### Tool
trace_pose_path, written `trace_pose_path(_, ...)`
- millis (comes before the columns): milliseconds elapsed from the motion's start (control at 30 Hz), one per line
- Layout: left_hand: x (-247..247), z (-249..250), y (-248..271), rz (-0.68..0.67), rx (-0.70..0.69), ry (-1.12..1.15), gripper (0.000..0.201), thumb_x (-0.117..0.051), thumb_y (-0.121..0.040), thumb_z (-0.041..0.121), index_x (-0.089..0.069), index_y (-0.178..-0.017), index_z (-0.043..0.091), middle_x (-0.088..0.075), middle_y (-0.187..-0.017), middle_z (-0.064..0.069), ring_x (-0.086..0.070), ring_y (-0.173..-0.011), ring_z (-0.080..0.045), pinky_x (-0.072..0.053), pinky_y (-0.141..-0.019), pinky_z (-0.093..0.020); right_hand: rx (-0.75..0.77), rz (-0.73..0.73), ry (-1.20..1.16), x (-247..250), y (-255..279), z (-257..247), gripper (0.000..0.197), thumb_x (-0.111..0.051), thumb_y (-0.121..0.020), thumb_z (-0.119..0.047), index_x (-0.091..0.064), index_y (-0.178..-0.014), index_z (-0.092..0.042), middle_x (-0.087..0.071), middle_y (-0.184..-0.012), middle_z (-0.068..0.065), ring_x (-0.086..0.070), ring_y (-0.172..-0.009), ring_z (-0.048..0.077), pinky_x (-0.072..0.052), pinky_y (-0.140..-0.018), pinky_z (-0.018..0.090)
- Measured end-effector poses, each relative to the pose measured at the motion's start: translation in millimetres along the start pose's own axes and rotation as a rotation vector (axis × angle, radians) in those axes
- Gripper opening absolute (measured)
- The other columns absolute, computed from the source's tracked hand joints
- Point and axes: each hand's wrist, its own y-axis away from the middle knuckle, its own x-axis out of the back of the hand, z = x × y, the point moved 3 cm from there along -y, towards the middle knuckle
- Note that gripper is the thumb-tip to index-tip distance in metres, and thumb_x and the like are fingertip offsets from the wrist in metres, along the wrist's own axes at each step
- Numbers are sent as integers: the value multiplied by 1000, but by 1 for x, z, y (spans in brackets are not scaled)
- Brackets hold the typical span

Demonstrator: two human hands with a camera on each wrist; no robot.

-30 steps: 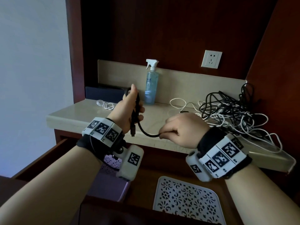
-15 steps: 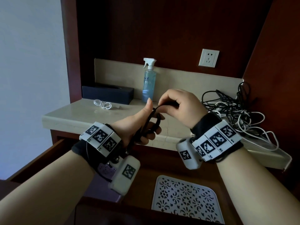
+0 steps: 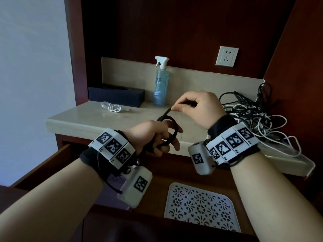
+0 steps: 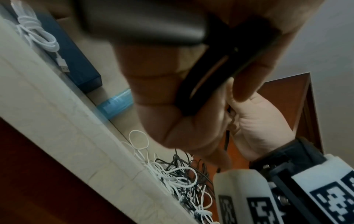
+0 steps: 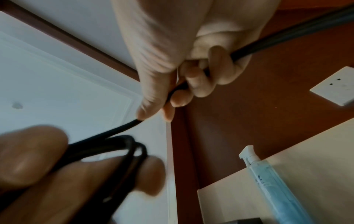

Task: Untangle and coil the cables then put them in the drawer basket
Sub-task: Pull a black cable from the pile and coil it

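Lying nearest, in the open drawer, a white lattice basket (image 3: 197, 206) sits below the table's front edge. Above that edge the left hand (image 3: 153, 137) curls round a coiled black cable (image 3: 170, 131), while the right hand (image 3: 199, 107) pinches the cable's free end just beyond. Farther back, a coiled white cable (image 3: 111, 107) lies near the table's left edge, a spray bottle (image 3: 161, 84) at the rear, and a tangle of cables (image 3: 257, 116) at the right edge.
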Motion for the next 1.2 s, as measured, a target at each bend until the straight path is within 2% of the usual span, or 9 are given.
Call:
trace_pose_path(200, 15, 10, 17, -19, -146, 184, 46, -43, -67, 16, -51, -112, 6, -60, -85, -19, -42, -54, -17, -32, -40, -19, -106, -5, 75, 19, 10, 20, 21, -48, -95, -20, -67, -103, -15, -63, -80, -3, -55, -75, 10, -41, -69, 21)
trace_pose_path(333, 27, 19, 21, 119, -267, 290, 38, -32, -84, 20, -49, -115, 8, -61, -89, -19, -40, -56, -16, -30, -43, -19, -209, -63, 21, 16, 29, 29, 23, -40, -98, -23, -63, -102, -25, -59, -74, -7, -54, -67, 5, -41, -61, 11)
trace_pose_path(433, 26, 19, 23, 164, -284, 314, 36, -25, -90, 20, -51, -112, 7, -61, -89, -19, -39, -56, -16, -29, -44, -20, -207, -65, -22, 6, 41, 23, 23, -43, -96, -31, -61, -110, -25, -56, -83, -8, -57, -75, 10, -45, -74, 23)
trace_pose_path(600, 16, 9, 19, 251, -234, 87, 28, -28, -94, 17, -52, -106, 10, -56, -79, -15, -39, -52, -15, -28, -41, -19, -207, -142, 38, -11, 34, 14, 41, -48, -94, -30, -43, -134, -26, -49, -113, -10, -48, -105, 7, -38, -91, 24)
trace_pose_path(767, 17, 2, 20, 284, -226, 61, 26, -42, -78, 16, -54, -101, 14, -53, -70, -7, -41, -50, -14, -30, -40, -19, -229, -134, -66, -25, 32, 10, 29, -41, -98, -18, -60, -119, -23, -55, -74, -9, -54, -72, 7, -41, -75, 23)
trace_pose_path(867, 18, -1, 22, 257, -257, 96, 25, -38, -83, 11, -53, -102, 13, -52, -71, -7, -41, -51, -14, -30, -40, -20, -192, 95, -50, -23, 33, 7, 28, -46, -96, -16, -64, -117, -20, -58, -86, -8, -53, -79, 6, -39, -75, 16)
trace_pose_path(933, 14, -3, 23, 221, -271, 113, 30, -41, -77, 17, -53, -104, 12, -53, -70, -7, -42, -51, -14, -31, -40, -19, -144, 218, -24, -23, 33, -1, 22, -49, -95, -17, -65, -111, -16, -63, -95, -4, -57, -88, 12, -42, -77, 24)
trace_pose_path(1000, 10, -4, 23, 181, -284, 140, 38, -41, -71, 21, -53, -106, 12, -54, -71, -8, -42, -51, -14, -31, -41, -19, -125, 280, -14, -27, 35, -7, 15, -53, -93, -18, -64, -100, -13, -59, -81, -10, -56, -77, 12, -44, -69, 29)
trace_pose_path(1200, 10, -5, 25, 234, -387, 272, 41, -39, -73, 26, -53, -108, 9, -58, -89, -12, -42, -53, -14, -29, -43, -20, -154, 74, 57, -36, 51, -2, 14, -52, -93, -23, -64, -100, -22, -57, -73, -11, -53, -68, 12, -37, -62, 25)
